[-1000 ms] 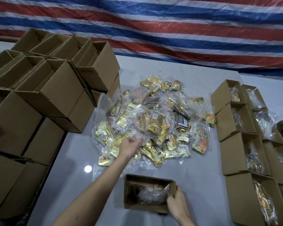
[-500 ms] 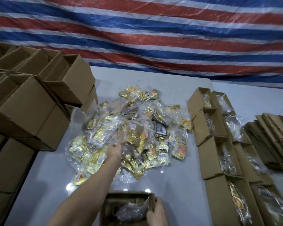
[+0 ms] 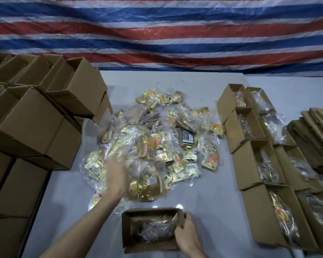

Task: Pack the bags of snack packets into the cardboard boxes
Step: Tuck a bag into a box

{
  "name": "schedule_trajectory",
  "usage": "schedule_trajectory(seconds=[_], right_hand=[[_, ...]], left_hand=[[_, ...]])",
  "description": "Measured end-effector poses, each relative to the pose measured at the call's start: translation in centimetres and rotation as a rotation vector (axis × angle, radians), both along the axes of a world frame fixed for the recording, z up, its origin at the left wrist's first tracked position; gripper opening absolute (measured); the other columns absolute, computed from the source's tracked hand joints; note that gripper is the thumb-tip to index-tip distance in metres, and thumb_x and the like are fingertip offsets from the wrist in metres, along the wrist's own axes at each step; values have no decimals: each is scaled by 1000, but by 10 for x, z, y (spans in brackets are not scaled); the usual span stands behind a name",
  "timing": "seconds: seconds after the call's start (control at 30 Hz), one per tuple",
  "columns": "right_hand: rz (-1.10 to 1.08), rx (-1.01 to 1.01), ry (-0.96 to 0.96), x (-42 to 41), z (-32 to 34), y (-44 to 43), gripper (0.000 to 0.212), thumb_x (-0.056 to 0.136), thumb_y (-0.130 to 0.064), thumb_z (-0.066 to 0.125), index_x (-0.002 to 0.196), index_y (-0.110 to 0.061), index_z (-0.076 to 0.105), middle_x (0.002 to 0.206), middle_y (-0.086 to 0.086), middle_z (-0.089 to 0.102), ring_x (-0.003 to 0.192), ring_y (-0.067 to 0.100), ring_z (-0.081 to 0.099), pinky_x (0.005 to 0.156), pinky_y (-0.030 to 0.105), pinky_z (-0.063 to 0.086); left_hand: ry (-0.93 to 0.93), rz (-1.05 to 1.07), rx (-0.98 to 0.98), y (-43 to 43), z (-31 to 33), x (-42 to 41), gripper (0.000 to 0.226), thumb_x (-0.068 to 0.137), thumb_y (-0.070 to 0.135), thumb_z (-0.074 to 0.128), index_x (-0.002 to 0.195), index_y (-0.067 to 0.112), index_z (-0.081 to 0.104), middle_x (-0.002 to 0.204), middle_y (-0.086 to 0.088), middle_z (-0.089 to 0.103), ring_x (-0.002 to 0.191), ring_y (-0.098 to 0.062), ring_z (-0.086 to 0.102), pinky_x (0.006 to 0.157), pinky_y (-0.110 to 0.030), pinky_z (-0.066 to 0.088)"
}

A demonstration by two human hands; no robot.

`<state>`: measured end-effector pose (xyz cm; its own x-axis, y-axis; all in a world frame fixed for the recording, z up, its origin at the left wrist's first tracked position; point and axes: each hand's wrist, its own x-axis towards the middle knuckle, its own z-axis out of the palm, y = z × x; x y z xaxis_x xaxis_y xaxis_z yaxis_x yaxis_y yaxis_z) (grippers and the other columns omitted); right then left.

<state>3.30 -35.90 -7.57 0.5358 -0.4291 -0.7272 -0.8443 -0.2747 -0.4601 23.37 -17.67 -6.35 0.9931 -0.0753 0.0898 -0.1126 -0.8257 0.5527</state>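
A pale grey table (image 3: 203, 198) carries a heap of bagged snack packets (image 3: 157, 142) at its centre. Left of the heap stand stacked cardboard boxes (image 3: 36, 123); right, rows of filled boxes (image 3: 253, 161); nearer, one open box (image 3: 149, 229).

A single wide-angle head view looks forward and steeply down from above the near edge of the worktop (image 3: 212, 202), facing a striped tarp (image 3: 157, 34) that hangs behind the far edge. It sits close enough that both forearms enter from the bottom of the frame, and the open box (image 3: 149, 246) lies almost directly beneath it. The wide lens bends the edges, taking in stacked boxes (image 3: 36, 118) at far left and flat cardboard (image 3: 315, 136) at far right.
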Motion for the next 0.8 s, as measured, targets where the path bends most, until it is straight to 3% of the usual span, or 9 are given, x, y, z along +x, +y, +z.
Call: schedule_trajectory(seconds=[0.07,0.13,0.23,0.3,0.43,0.53,0.63,0.73,0.8], right_hand=[[8,0,-9,0,1,0,34,76,-14,45,108,-26,47,111,2,63,104,25,61,93,37,48],[19,0,-10,0,3,0,34,78,-13,47,109,-27,46,110,1,62,103,26,61,89,36,49],[33,-5,-20,-2,5,0,32,79,-14,48,108,-28,46,111,-1,61,104,25,60,86,35,48],[21,3,-30,-4,5,2,33,80,-16,50,110,-28,46,113,0,60,107,25,60,90,37,49],[16,-5,-27,-6,6,3,41,80,-17,49,117,-33,45,120,-1,57,114,27,58,93,35,47],[4,-14,-25,-6,5,3,39,83,-20,50,120,-31,46,124,0,57,117,26,57,96,36,46],[0,-49,-18,-8,7,3,31,89,-30,50,119,-32,47,123,-3,59,115,25,58,94,36,47],[3,-72,-14,-10,10,6,19,92,-36,48,111,-32,47,118,-3,61,110,25,60,89,35,47],[9,-90,-13,-12,11,8,12,93,-34,47,105,-30,45,116,-3,61,108,26,60,85,34,46]], left_hand=[[29,-731,403,-19,-9,-3,34,91,32,59,125,36,60,149,8,44,138,-18,38,115,-44,31],[150,-977,673,-32,-26,-6,31,93,39,47,117,30,65,146,5,47,136,-16,35,118,-45,20],[118,-951,789,-49,-42,-9,43,94,50,42,122,21,59,133,-2,53,122,-19,44,112,-44,26],[97,-931,769,-63,-51,-15,57,93,53,48,137,16,45,139,-6,48,124,-23,43,113,-44,26],[290,-718,619,-88,-60,-27,92,88,43,66,156,14,11,149,-8,41,133,-26,45,117,-42,30],[321,-582,712,-95,-58,-29,60,91,28,65,143,17,38,116,-3,67,119,-22,53,114,-41,33],[340,-525,691,-93,-47,-25,24,93,40,59,109,21,62,120,-2,62,127,-23,45,118,-46,20],[436,-539,442,-80,-30,-28,23,97,40,51,102,19,59,118,-5,59,115,-23,53,112,-46,35],[607,-507,221,-64,-13,-31,23,102,37,44,108,16,51,102,-3,63,90,-17,60,89,-37,52]])
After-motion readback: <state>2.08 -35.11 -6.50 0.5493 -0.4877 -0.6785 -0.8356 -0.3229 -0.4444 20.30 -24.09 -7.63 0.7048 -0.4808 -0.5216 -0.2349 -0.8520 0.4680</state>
